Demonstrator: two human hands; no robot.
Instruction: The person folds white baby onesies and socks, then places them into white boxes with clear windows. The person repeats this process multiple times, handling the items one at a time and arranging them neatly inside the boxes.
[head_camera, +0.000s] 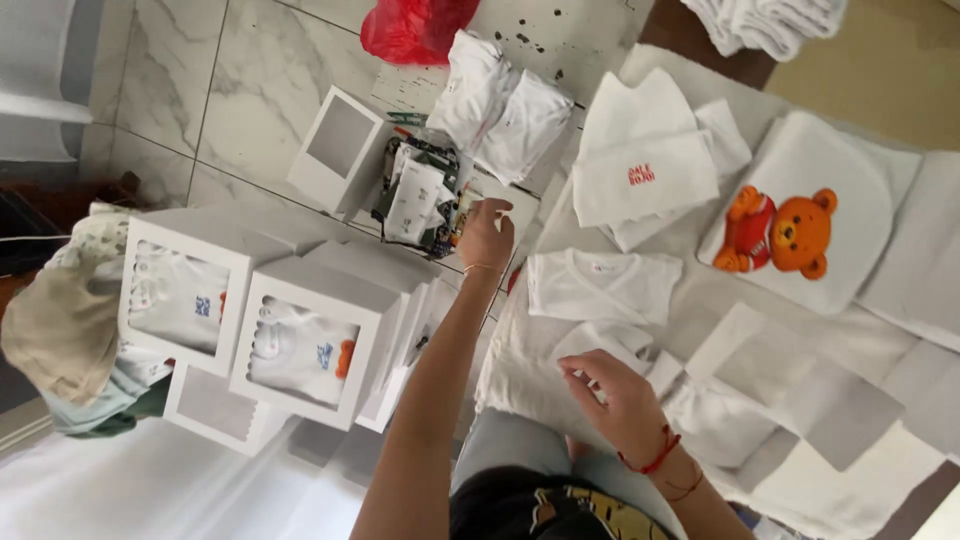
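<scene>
My right hand (620, 395), fingers pinching loosely, sits on the small folded white garment (610, 345) on the white cloth (520, 370). Beyond it, my left hand (487, 235) is curled into the pile of packet inserts (420, 200), left of the cloth. Looks like mid-packing; next needs one insert pulled free. Windowed gift boxes (300, 345) stacked further left.

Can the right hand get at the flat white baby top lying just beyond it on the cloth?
Probably yes. The right hand rests on folded white garments, and the flat white top lies uncovered just beyond, with nothing between them.
</scene>
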